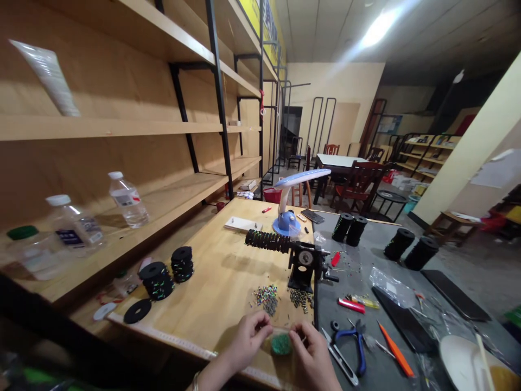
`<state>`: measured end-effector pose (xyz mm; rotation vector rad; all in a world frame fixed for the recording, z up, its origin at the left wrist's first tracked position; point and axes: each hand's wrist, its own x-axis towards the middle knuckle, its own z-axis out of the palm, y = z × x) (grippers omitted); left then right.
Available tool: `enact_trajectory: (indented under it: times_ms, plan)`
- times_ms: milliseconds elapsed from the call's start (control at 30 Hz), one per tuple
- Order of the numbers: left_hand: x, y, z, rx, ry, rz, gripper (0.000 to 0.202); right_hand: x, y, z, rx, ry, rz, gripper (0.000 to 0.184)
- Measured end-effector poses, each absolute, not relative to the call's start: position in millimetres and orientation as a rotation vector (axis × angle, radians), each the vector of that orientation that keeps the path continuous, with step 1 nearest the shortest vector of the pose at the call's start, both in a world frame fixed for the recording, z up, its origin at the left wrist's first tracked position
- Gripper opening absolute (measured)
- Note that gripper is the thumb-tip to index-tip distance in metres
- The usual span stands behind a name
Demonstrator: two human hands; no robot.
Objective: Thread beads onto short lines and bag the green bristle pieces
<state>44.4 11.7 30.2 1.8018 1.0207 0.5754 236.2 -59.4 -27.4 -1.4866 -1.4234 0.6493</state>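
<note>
My left hand (251, 335) is closed in a pinch near the table's front edge. Opposite it, my right hand (311, 350) pinches too, thumb against forefinger. Whatever sits between the fingertips is too fine to make out. A green clump (280, 344) lies on the table between the hands, close to the right fingertips. Just beyond them are a pile of small multicoloured beads and grey bits (266, 298) and a heap of dark metallic pieces (300, 298). Behind these stands a black hand-cranked winder (303, 266), with a row of black spools (266, 240) on its shaft.
Black spools (157, 281) and a black disc (137, 310) stand at left; more spools (399, 243) are at right. Blue-handled cutters (360, 347), thread snips (342, 358) and an orange tool (394, 347) lie beside my right hand. A blue lamp (287, 221) stands behind the winder.
</note>
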Motion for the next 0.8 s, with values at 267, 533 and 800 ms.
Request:
enact_trajectory:
  times_ms: [267,533,800]
  plan:
    - [51.0,8.1,24.7,1.853,1.002,0.636,0.022,237.8,-61.9,-29.6,-1.42,-1.378,0.68,0.036]
    - [51.9,10.4,12.9,1.896,0.929,0.627,0.026,237.8,-67.2,-26.3,-1.517,-1.445,0.64,0.021]
    - [56.1,11.2,12.6,1.852,0.905,0.609,0.024,237.4,-66.8,-24.4,-1.474,-1.401,0.673,0.022]
